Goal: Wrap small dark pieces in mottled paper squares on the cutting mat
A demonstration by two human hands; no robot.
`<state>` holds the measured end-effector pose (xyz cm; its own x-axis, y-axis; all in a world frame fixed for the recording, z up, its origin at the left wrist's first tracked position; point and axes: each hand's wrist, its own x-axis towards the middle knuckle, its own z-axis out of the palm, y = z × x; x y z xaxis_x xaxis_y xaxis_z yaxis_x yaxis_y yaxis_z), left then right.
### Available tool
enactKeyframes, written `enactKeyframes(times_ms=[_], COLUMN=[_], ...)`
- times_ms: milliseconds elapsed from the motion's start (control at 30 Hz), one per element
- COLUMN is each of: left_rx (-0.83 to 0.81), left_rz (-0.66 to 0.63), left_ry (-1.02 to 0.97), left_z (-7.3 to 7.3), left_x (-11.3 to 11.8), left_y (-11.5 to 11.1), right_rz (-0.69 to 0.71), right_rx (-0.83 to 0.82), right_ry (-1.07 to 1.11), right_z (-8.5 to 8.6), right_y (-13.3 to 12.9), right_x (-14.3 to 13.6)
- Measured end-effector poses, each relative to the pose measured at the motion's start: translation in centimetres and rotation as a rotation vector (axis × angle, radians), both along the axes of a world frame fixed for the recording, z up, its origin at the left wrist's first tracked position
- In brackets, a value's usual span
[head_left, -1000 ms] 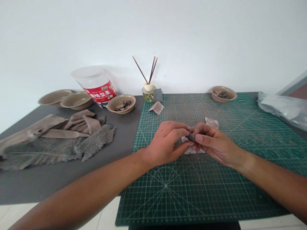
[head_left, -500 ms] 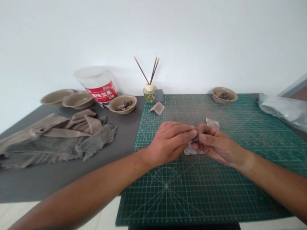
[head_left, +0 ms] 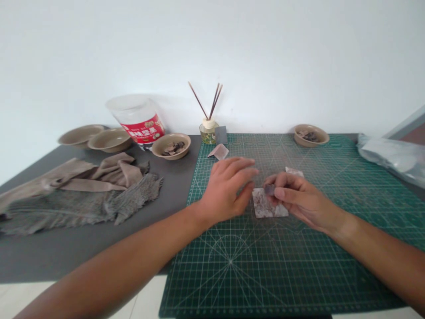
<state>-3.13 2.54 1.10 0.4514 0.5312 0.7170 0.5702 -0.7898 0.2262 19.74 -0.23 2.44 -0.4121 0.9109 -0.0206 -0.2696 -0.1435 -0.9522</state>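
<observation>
Between the thumb and fingers of my right hand [head_left: 294, 195] is a small dark piece [head_left: 269, 190], held above a speckled pale square [head_left: 267, 208] on the green cutting mat [head_left: 265, 274]. My left hand [head_left: 229, 188] is open just left of it, fingers spread and slightly curled, touching nothing I can see. Another pale speckled piece [head_left: 294, 171] lies behind my right hand, partly hidden by it. A folded pinkish piece [head_left: 219, 152] rests on the mat beyond my left hand.
Bowls with small scraps stand at the back left [head_left: 171, 146] and back right [head_left: 311, 135]. Two more bowls, a tilted tub [head_left: 142, 128] and crumpled cloths [head_left: 79, 199] are left. A reed diffuser [head_left: 208, 133] stands at the back; a plastic bag [head_left: 395, 159] lies right.
My left hand has let go of the dark piece, moved left and opened. The piece stays in my right hand, and more of the speckled square shows.
</observation>
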Motion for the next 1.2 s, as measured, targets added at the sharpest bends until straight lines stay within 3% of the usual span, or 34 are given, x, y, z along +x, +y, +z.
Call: enactKeyframes(times_ms=[100,200,300,500,667,867,1000,1100,1200], left_rx=[-0.134,-0.258,-0.287,-0.211,-0.237,-0.274,-0.291,-0.313,-0.302], left_rz=[0.317,0.487,0.485,0.413,0.284,0.090,-0.033,-0.247,-0.223], left_ry=[0.116,0.243,0.343,0.429,0.513,0.486,0.464,0.377,0.263], left_z=[-0.8,-2.0,-2.5,-1.3,0.2,0.4,0.1,0.0,0.1], left_x=[-0.6,-1.3,-1.6,-0.9,0.1,0.4,0.4,0.4,0.3], left_y=[1.9,3.4,3.8,1.9,0.4,-0.1,-0.2,-0.3,-0.4], right_rz=[-0.012,0.008,0.102,0.625,0.742,0.605,0.307,0.035,-0.092], right_rx=[0.035,0.069,0.105,-0.104,-0.234,-0.082,0.053,0.191,0.345], right_ry=[-0.059,-0.114,-0.130,-0.264,-0.519,-0.754,-0.867,-0.874,-0.870], right_z=[-0.3,-0.6,-0.4,1.2,1.6,1.7,1.4,0.6,-0.2], right_y=[0.1,0.3,0.4,0.0,0.0,1.4,2.6,3.0,2.5], right_x=[0.1,0.4,1.2,3.3,3.8,5.1,5.7,5.1,3.8])
